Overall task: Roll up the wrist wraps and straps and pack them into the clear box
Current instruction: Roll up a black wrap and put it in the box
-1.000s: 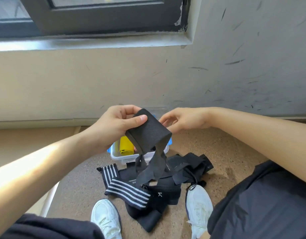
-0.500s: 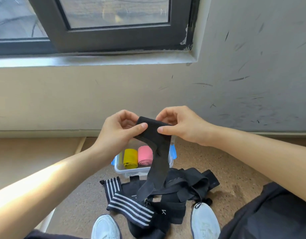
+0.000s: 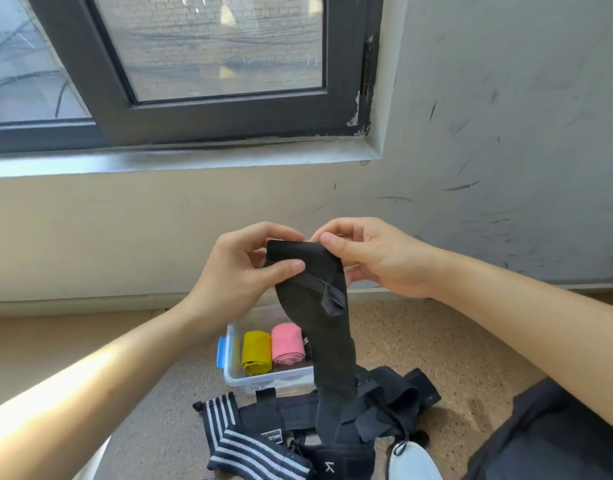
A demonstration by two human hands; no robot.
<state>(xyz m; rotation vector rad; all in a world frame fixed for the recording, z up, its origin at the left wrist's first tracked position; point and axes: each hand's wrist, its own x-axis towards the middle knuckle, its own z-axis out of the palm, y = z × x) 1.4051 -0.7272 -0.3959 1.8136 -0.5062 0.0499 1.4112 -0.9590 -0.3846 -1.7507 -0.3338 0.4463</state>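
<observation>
**Starting roll on black wrap (image 3: 315, 306)**

Pinching its top end with left hand (image 3: 242, 271) and right hand (image 3: 374, 258); a second ago, gripped by left only. Hangs over clear box (image 3: 263, 381) near far edge of floor (image 3: 454, 341), tail on pile (image 3: 384, 403). Ready to roll.

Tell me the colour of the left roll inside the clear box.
The roll is yellow, clearest in the head view.

- The left hand (image 3: 242, 271) and right hand (image 3: 377, 258) are pinching the wrap's (image 3: 319, 306) top from either side.
- The wrap is hanging over the box's (image 3: 263, 379) right part, reaching down to the pile (image 3: 377, 407).
- The left roll (image 3: 256, 353) and right roll (image 3: 287, 346) are lying side by side in the box.
- The pile is lying on the floor, nearer than the box.
</observation>
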